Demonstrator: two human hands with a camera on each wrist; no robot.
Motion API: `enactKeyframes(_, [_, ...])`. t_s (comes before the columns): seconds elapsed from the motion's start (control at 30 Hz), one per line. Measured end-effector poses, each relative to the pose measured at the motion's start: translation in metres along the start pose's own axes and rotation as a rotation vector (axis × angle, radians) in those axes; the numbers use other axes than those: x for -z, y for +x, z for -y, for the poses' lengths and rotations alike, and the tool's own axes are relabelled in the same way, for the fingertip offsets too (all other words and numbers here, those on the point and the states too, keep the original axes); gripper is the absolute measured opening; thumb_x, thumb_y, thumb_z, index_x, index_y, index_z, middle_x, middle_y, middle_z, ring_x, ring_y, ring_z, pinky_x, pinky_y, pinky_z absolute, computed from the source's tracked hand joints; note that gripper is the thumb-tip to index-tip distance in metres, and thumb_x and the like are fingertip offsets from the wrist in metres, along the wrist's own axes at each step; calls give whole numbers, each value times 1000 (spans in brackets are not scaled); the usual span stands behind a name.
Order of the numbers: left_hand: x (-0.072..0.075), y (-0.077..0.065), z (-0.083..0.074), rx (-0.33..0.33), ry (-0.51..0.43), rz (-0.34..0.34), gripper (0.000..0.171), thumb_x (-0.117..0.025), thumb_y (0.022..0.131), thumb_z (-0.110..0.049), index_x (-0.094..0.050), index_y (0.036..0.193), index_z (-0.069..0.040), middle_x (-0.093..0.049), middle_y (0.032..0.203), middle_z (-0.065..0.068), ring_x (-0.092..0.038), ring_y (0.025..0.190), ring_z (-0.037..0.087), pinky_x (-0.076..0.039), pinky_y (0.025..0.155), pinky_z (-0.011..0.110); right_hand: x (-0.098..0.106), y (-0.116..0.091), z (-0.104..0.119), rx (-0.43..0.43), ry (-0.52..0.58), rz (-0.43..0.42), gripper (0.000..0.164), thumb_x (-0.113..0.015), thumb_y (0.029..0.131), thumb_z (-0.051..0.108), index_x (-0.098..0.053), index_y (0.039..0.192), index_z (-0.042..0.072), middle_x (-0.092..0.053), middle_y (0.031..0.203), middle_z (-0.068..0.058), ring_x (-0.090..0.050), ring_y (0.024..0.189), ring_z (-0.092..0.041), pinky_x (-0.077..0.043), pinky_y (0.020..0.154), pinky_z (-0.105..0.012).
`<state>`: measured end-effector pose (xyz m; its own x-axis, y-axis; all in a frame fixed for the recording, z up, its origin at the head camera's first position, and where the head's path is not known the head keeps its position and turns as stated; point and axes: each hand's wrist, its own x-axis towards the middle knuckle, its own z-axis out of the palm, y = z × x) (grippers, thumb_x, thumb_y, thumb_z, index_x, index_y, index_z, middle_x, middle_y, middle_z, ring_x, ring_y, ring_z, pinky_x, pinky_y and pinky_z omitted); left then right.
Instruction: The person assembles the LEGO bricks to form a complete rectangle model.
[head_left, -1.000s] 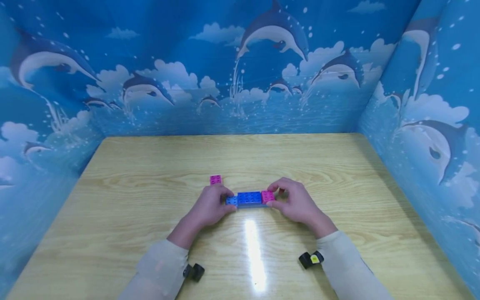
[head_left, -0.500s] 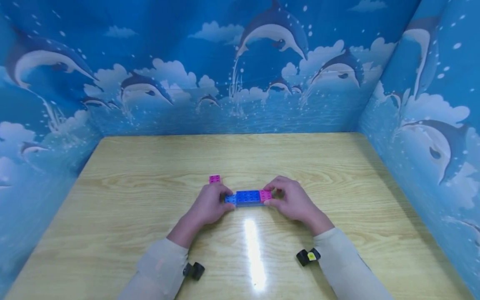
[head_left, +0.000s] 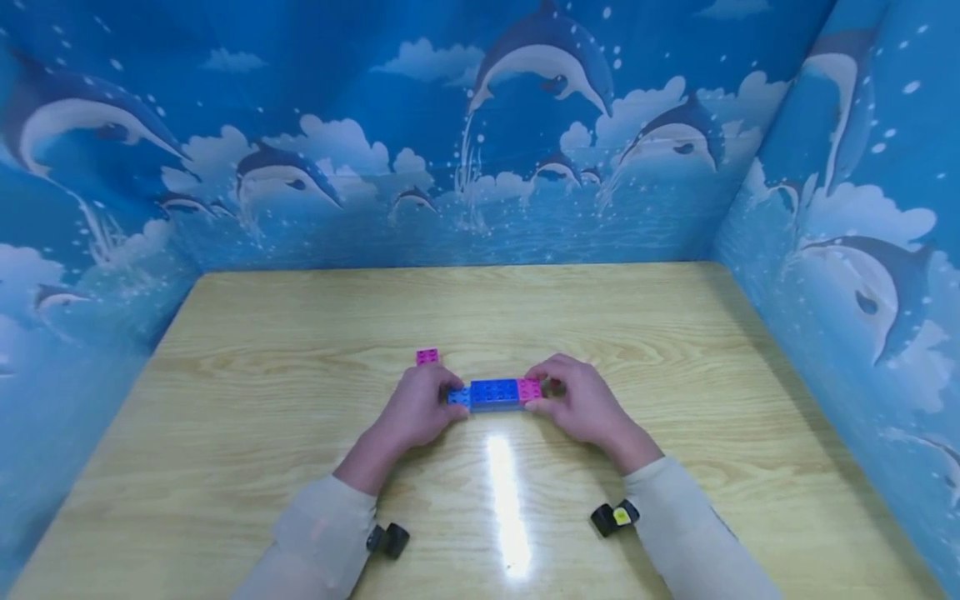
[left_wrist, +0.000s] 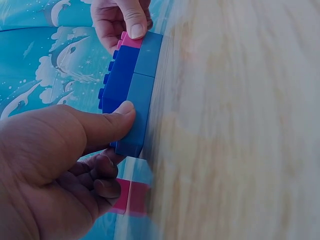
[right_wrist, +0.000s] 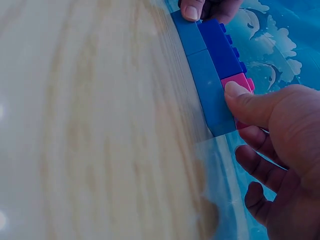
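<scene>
A row of toy building blocks lies on the table between both hands. Its lower layer is two light blue blocks (right_wrist: 206, 75) end to end. On top sit a longer dark blue block (head_left: 495, 391) and, against its right end, a small pink block (head_left: 529, 389). The left hand (head_left: 420, 404) pinches the left light blue block (left_wrist: 139, 107), thumb on the near side. At the other end the right hand (head_left: 583, 406) pinches the row, its thumb across the pink block and the light blue block below. The right hand's far fingertips are partly hidden behind the blocks.
Another pink block (head_left: 427, 356) lies alone just beyond the left hand, partly hidden by it in the left wrist view. The wood-grained table (head_left: 300, 317) meets a dolphin-printed backdrop (head_left: 337, 225) at the back and sides.
The row and the right hand sit very slightly farther left in the head view, which has itself shifted a little. Both hands keep their hold.
</scene>
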<state>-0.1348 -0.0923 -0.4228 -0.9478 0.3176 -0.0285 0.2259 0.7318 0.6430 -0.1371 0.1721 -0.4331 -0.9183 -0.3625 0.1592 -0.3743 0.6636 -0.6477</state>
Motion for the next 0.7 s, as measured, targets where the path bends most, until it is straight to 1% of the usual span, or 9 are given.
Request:
enactKeyframes(0.13, [1, -1, -1, 14, -4, 2, 39, -86, 79, -19, -72, 112, -3, -67, 107, 9, -61, 105, 26, -50, 94, 41, -2, -2, 0, -39, 40, -6, 36, -87, 79, 19, -71, 110, 14, -61, 92, 7, -57, 82, -17, -51, 70, -33])
enactKeyframes(0.27, [1, 0, -1, 12, 5, 3, 38, -86, 79, -19, -73, 111, -3, -67, 106, 8, -61, 104, 26, -50, 93, 41, -4, -4, 0, -56, 65, -12, 35, -86, 79, 18, -70, 110, 13, -61, 90, 6, -57, 83, -18, -52, 71, -34])
enactKeyframes(0.53, [0, -1, 0, -5, 8, -5, 38, -87, 78, -19, -73, 110, -3, -67, 104, 6, -62, 101, 26, -51, 91, 41, -6, -4, -3, -70, 92, 0, 34, -86, 79, 16, -70, 109, 13, -60, 92, 6, -57, 83, -16, -52, 72, -32])
enactKeyframes(0.63, [2, -1, 0, 7, -8, -13, 40, -88, 77, -19, -73, 112, -5, -67, 104, 4, -62, 97, 22, -52, 88, 38, -7, -3, -4, -62, 96, 0, 34, -86, 79, 16, -70, 109, 13, -60, 92, 6, -57, 83, -16, -52, 71, -32])
enactKeyframes(0.7, [5, -1, 1, 10, -26, -33, 40, -87, 78, -18, -72, 113, -5, -67, 104, 4, -61, 94, 21, -53, 85, 37, -6, -3, -4, -58, 97, -2, 34, -87, 78, 16, -70, 108, 14, -60, 91, 5, -57, 83, -16, -52, 71, -33])
